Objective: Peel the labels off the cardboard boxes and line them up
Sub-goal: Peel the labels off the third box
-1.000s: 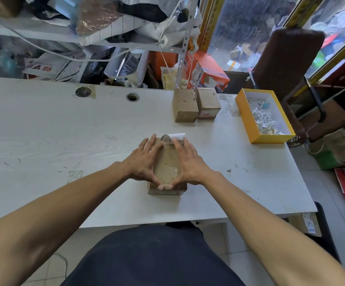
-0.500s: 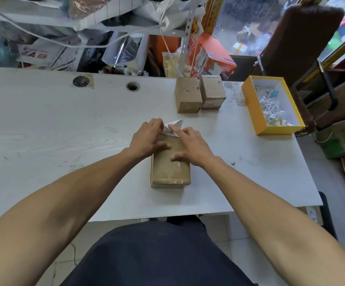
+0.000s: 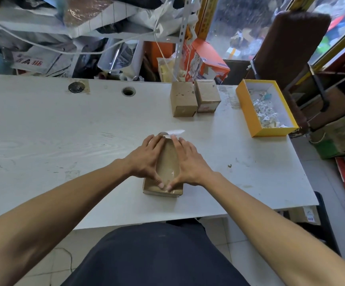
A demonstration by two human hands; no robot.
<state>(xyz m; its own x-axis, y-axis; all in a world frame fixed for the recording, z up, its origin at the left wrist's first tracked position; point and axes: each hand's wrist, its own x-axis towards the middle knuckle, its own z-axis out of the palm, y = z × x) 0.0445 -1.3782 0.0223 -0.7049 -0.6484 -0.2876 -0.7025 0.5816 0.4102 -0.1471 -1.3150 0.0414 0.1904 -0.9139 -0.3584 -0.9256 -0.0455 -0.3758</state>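
Note:
A flat brown cardboard box [image 3: 166, 162] lies near the front of the white table [image 3: 64, 137]. My left hand [image 3: 147, 157] and my right hand [image 3: 188, 162] grip its two long sides, thumbs meeting at its near end. A white label [image 3: 174, 132] sticks up, partly peeled, from the box's far end, between my fingertips. Two small cardboard boxes stand side by side at the back: the left one [image 3: 183, 99] and the right one [image 3: 206, 96].
A yellow tray [image 3: 248, 112] with crumpled peeled labels sits at the right of the table. Behind the table a cluttered shelf [image 3: 85, 27] holds bags and cables. A brown chair [image 3: 287, 50] stands at the back right. More boxes lie on the floor at right.
My hands slid back from the far end of the box to its sides, thumbs now at the near end. The lifted label stays at the far end.

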